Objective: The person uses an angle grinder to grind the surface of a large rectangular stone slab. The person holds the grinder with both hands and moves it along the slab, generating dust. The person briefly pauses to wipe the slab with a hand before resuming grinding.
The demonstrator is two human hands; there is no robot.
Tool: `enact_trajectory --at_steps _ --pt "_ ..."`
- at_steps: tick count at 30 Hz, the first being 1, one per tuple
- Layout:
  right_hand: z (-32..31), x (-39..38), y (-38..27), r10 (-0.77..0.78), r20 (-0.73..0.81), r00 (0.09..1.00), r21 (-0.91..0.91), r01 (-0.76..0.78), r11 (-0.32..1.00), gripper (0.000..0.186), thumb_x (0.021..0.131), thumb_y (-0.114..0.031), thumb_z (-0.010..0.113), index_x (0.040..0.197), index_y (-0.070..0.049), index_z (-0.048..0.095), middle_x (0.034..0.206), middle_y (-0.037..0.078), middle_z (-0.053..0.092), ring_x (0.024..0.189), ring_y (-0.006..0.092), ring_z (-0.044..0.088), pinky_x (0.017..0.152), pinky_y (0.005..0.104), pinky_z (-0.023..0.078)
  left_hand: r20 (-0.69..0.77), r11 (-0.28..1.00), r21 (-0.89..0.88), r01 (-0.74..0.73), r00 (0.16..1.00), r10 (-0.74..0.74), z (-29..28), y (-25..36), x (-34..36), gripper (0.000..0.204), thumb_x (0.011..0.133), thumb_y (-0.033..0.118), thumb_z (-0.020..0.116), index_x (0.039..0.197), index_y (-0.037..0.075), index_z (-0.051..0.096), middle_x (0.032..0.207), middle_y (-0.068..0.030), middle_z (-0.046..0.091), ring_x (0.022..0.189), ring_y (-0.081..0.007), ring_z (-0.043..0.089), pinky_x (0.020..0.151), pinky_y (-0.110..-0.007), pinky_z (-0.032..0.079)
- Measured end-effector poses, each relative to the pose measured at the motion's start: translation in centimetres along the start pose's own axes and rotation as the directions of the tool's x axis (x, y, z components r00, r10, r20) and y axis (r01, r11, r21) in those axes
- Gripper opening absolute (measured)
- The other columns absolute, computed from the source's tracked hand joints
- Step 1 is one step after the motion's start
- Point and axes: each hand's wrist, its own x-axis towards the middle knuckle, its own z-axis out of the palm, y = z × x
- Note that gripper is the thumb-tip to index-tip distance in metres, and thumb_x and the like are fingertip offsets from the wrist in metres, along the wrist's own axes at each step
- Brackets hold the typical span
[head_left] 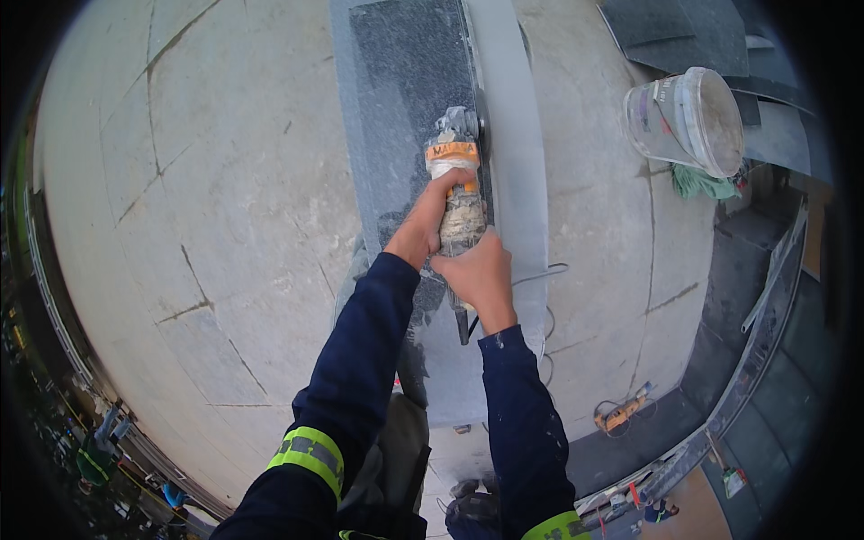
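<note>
An angle grinder with an orange and grey body, caked in pale dust, sits at the right edge of a long dark stone slab, its head and disc at that edge. My left hand is wrapped round the grinder's body behind its head. My right hand grips the rear of the body, fingers closed. A black cable runs from the tool. Under and beside the dark slab lies a paler grey board.
A white bucket stands by a green cloth and dark slabs at upper right. Another orange power tool lies at lower right. A metal-edged drop curves along the right. Small figures of people show beyond the edges.
</note>
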Motion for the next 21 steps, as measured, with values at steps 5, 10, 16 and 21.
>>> enact_trajectory --at_steps 5,10,16,21 --pt "0.5 -6.0 3.1 0.152 0.081 0.985 -0.041 -0.149 0.988 0.058 0.061 -0.022 0.08 0.104 0.007 0.056 0.097 0.025 0.067 0.095 0.039 0.067 0.081 0.041 0.053 -0.114 0.986 -0.088 0.141 0.982 -0.15 -1.3 -5.9 -5.3 0.043 0.08 0.026 0.069 0.112 0.004 0.052 0.084 -0.01 0.061 0.068 -0.0216 0.064 0.063 -0.036 0.056" --pt "0.3 -1.2 0.9 -0.047 -0.046 0.998 0.049 0.049 0.998 0.057 0.061 -0.023 0.08 0.103 0.007 0.056 0.097 0.025 0.067 0.095 0.0398 0.067 0.081 0.0411 0.053 0.012 1.0 -0.005 -0.03 0.999 0.03 0.0 -1.0 -1.3 0.043 0.079 0.026 0.069 0.111 0.004 0.052 0.083 -0.0103 0.061 0.068 -0.0221 0.064 0.063 -0.037 0.056" --pt "0.6 1.6 -0.6 -0.113 -0.077 0.991 0.031 0.116 0.993 0.054 0.061 -0.023 0.08 0.1 0.007 0.058 0.095 0.024 0.068 0.091 0.0366 0.069 0.079 0.0402 0.054 0.009 0.994 0.063 -0.087 0.996 0.087 0.3 1.8 0.9 0.043 0.078 0.032 0.067 0.107 0.003 0.053 0.081 -0.0137 0.063 0.066 -0.0254 0.065 0.062 -0.039 0.057" --pt "0.4 0.7 -0.9 -0.033 -0.015 0.999 0.047 0.033 0.998 0.054 0.06 -0.022 0.079 0.1 0.008 0.058 0.095 0.023 0.069 0.089 0.0349 0.07 0.078 0.039 0.054 -0.03 0.997 0.047 -0.066 0.997 0.067 0.0 1.3 0.2 0.046 0.079 0.031 0.067 0.112 0.003 0.051 0.08 -0.0136 0.062 0.065 -0.0244 0.065 0.062 -0.039 0.057"
